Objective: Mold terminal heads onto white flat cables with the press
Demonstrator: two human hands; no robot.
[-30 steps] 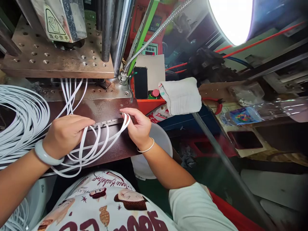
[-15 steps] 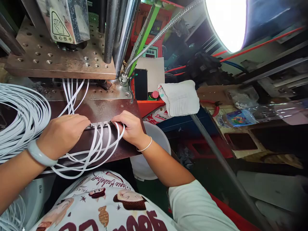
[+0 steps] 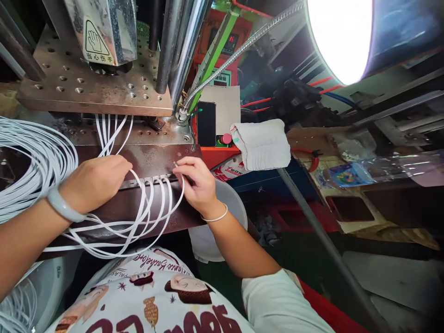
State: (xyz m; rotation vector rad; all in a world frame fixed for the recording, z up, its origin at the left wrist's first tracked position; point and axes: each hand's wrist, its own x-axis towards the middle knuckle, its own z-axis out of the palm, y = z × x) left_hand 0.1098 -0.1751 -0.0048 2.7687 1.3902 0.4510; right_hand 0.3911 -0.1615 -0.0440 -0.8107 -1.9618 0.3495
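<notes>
A narrow metal strip fixture (image 3: 129, 184) lies across the dark brown bench top, with several white cables (image 3: 160, 203) looping out of it toward me. My left hand (image 3: 99, 181) is closed over the strip's left end. From its fingertips a white cable bends down, though the pinched part is hidden. Just above the strip's right end, my right hand (image 3: 197, 185) pinches the end of another white cable, whose small metal tip (image 3: 175, 164) sticks up past the fingers.
A press with a drilled steel plate (image 3: 97, 99) stands behind the hands, with white cables running beneath it. Coiled white cable (image 3: 45, 162) lies at left. To the right are a phone (image 3: 206, 124), a red button (image 3: 226, 138), a folded cloth (image 3: 262, 144) and a white bucket (image 3: 222, 231).
My right hand has lifted a cable end off the strip's right end. My left fingers have risen slightly, with a cable now showing at their tips. The whole view has shifted a little.
</notes>
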